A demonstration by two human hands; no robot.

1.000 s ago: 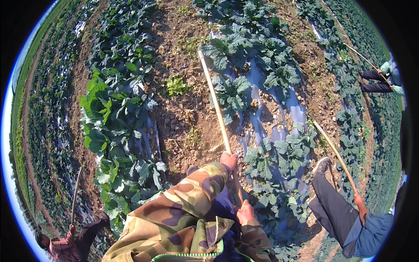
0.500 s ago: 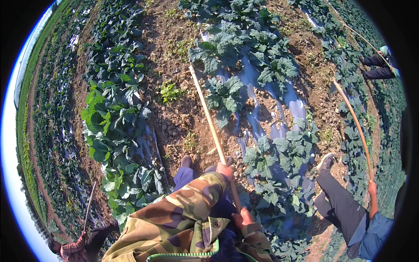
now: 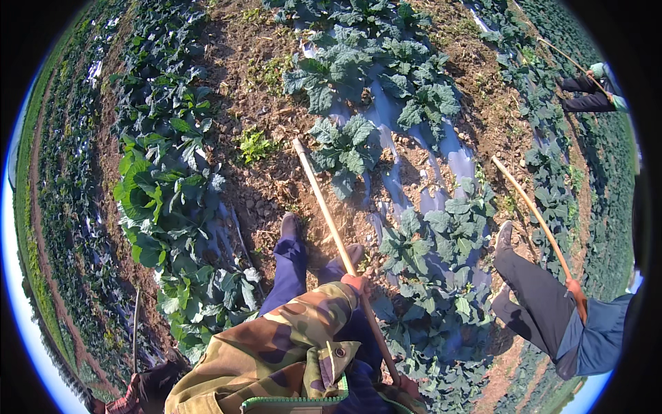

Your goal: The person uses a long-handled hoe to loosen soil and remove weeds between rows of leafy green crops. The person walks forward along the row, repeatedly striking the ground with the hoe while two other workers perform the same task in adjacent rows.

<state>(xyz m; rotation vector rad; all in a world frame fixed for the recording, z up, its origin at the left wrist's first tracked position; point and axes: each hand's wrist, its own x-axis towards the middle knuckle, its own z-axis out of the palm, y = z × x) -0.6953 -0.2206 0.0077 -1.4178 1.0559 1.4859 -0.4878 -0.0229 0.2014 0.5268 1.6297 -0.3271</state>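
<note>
left hand [image 3: 356, 283]: fingers clamped on pale pole [image 3: 335, 231] — partway
right hand [image 3: 408, 387]: fingers clamped near its lower end
leafy plants [image 3: 441, 221]: right of left-hand fingers

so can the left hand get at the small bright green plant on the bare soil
Probably not: the left hand is closed around the long pole, and the small plant grows out near its far end.

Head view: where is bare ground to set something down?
The soil path between the left leafy row and middle row is mostly bare beside the weed; so is the soil strip right of the middle row, beyond a co-worker's pole. Crowded: the rows and the path's near end, with shoes, wooden pole and left hand.
</note>
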